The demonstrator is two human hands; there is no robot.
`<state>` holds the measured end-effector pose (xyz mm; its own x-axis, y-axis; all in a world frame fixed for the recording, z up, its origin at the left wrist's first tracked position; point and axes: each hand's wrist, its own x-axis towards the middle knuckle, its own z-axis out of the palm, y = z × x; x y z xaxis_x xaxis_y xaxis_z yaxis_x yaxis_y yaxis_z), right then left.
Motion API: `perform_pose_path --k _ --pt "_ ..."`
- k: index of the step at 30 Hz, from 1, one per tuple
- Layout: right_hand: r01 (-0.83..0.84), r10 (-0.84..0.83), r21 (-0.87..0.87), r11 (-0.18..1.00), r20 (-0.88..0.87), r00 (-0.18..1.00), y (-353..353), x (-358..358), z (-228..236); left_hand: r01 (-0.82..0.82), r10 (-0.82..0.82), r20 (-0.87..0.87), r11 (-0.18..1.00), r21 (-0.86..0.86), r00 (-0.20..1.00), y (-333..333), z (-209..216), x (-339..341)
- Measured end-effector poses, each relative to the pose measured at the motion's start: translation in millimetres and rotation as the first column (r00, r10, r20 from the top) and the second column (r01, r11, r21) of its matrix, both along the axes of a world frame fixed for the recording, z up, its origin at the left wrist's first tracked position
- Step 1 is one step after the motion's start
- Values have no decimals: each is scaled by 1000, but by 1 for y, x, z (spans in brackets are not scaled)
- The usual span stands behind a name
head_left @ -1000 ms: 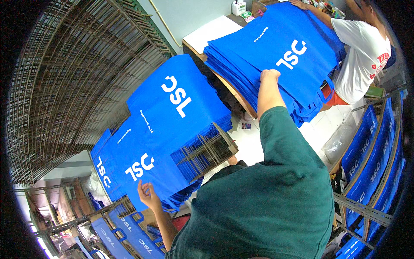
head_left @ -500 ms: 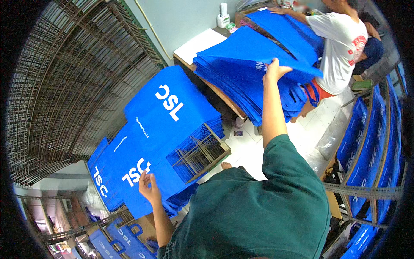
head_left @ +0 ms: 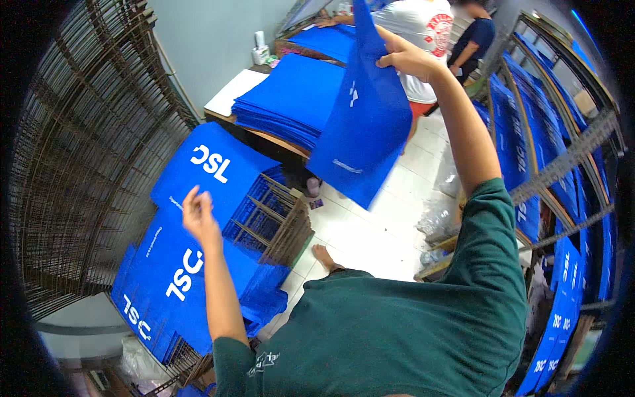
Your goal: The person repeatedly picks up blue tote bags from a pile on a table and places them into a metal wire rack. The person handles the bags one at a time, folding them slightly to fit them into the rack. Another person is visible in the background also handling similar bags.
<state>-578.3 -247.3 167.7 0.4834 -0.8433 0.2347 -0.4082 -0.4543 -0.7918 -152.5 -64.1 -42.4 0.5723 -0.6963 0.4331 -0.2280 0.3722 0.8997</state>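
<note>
My right hand [head_left: 413, 58] is raised and closed on the upper edge of a blue fabric sheet [head_left: 364, 129], which hangs down with small white print on it. Behind that sheet, a thick stack of plain blue sheets [head_left: 284, 92] lies on a table. My left hand [head_left: 201, 217] is held up over printed blue sheets [head_left: 218, 248], its fingers loosely bent and apart, somewhat blurred, holding nothing. Those sheets lie spread over wire racks, with large white lettering facing up.
Stacked wire racks [head_left: 271, 215] stand beside the spread sheets, and a tall wire rack wall [head_left: 79, 145] rises at left. At right, shelves hold printed blue sheets [head_left: 516, 142]. A co-worker in a white shirt [head_left: 423, 30] leans over the far table; another person [head_left: 473, 40] stands beyond.
My right hand has lifted the blue sheet off the stack, so it now hangs free above the floor. My left hand has moved up and forward. The view has turned to the right.
</note>
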Motion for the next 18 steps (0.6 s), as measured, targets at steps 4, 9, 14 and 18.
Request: perform_pose_path --k 4,9,14,18 --pt "-154 81 -222 963 -306 949 67 -16 34 427 -373 -274 887 174 886 -35 -31 -74" --pt "-175 80 -156 972 -482 872 171 -14 87 804 -510 -673 551 222 536 -42 -77 -152" --pt "-195 245 164 967 -392 887 193 -62 100 907 -531 -814 422 -13 236 -25 -100 -211" --pt "-152 185 107 983 -480 858 196 -94 113 865 -581 -814 403 -298 -11 -13 -141 -227"
